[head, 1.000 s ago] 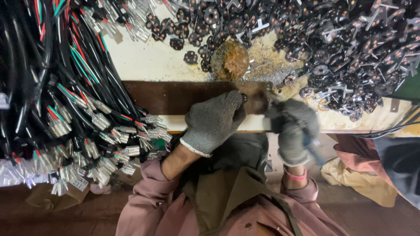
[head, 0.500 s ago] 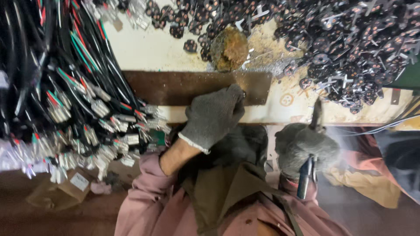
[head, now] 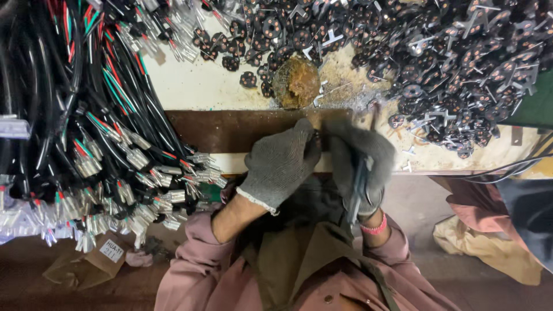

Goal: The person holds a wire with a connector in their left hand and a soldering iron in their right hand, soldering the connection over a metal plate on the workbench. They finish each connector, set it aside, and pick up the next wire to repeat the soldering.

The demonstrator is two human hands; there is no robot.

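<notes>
My left hand [head: 282, 162], in a grey knit glove, rests on the near edge of a dark brown board [head: 230, 129], its fingertips pinched on a small part that is mostly hidden. My right hand [head: 362, 152], also gloved, sits right beside it, the fingertips of both hands meeting. It grips a slim dark-handled tool [head: 356, 193] whose handle points back toward my body. The tool's tip is hidden and blurred between the two hands.
A thick bundle of black cables [head: 63, 115] with coloured wires and metal terminals fills the left side. A heap of small black round parts [head: 455, 63] covers the top and right. A brown crusty lump [head: 295, 82] sits behind the board. A labelled cardboard box [head: 106, 256] lies lower left.
My right hand came up from low on the right with the tool and now meets my left hand at the board edge. My left hand stayed nearly in place.
</notes>
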